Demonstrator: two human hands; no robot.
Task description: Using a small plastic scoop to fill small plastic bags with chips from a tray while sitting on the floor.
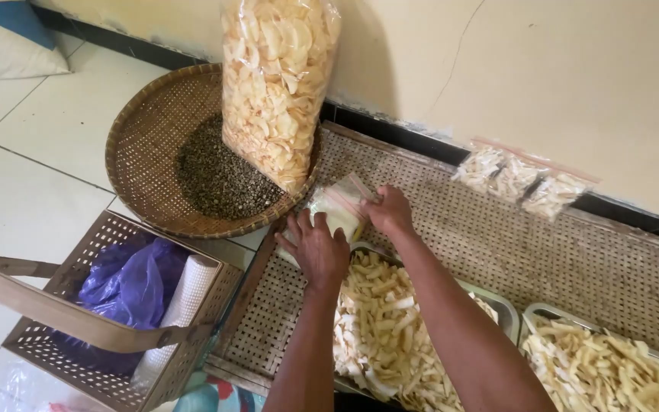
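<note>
My left hand (316, 248) and my right hand (389, 211) both grip a small clear zip bag (339, 207) filled with pale chips, held just above a woven rectangular tray (497, 236). The right hand pinches the bag's upper right edge near its red seal strip. The left hand cups the bag's lower left side. Directly below my forearms sits a metal tray (506, 314) heaped with pale chip strips (383, 328).
A tall clear bag of chips (278, 84) stands in a round woven basket (146, 145) holding dark grains (219, 179). Three filled small bags (516, 179) lean on the wall. A second chip tray (612, 366) sits at right. A wicker basket (78, 336) holds purple plastic and a white roll.
</note>
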